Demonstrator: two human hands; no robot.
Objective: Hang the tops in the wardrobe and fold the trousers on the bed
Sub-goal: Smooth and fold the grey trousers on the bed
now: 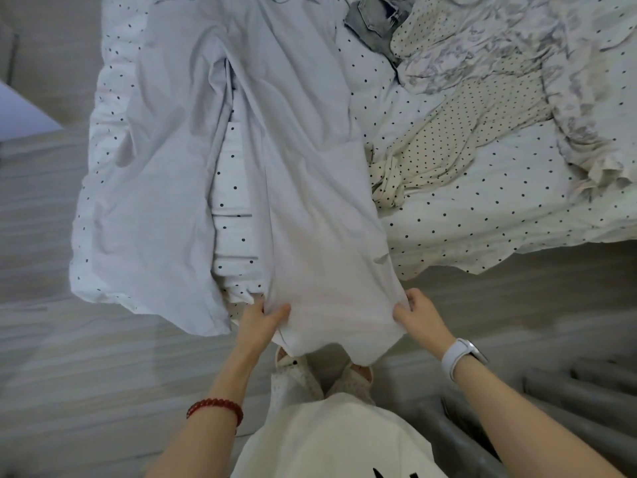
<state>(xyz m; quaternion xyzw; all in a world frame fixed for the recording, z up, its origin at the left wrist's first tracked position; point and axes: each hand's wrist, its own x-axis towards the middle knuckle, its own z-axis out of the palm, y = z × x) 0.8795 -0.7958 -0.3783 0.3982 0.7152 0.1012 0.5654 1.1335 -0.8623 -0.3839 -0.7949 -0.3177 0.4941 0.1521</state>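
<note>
Both hands grasp the near hem of one leg of the pale grey trousers (293,167): the left hand (263,320) pinches the hem's left corner with its thumb on top and fingers curled under the cloth, and the right hand (418,313) pinches the right corner in the same way, so the hem is stretched flat between the two grips. That hem hangs just past the foot of the bed (482,219), above the person's slippered feet (293,370) on the floor (86,374). From the hands the held leg runs up and away across the bed towards the waist at the far edge of the view. The other leg lies spread to the left of it, its hem drooping over the bed's left corner; a strip of dotted white duvet (234,215) shows in the gap between the two legs. A red bead bracelet (215,410) circles the left wrist and a white watch (462,355) the right. To the right of the trousers a cream garment with dense black dots (448,139) lies crumpled on the duvet (whether top or trousers cannot be told). Beyond it, at the far side, lies a piece of grey denim (375,19), and to the right a wrinkled grey-and-white patterned cloth (551,56). The person wears a white top (327,439).
</note>
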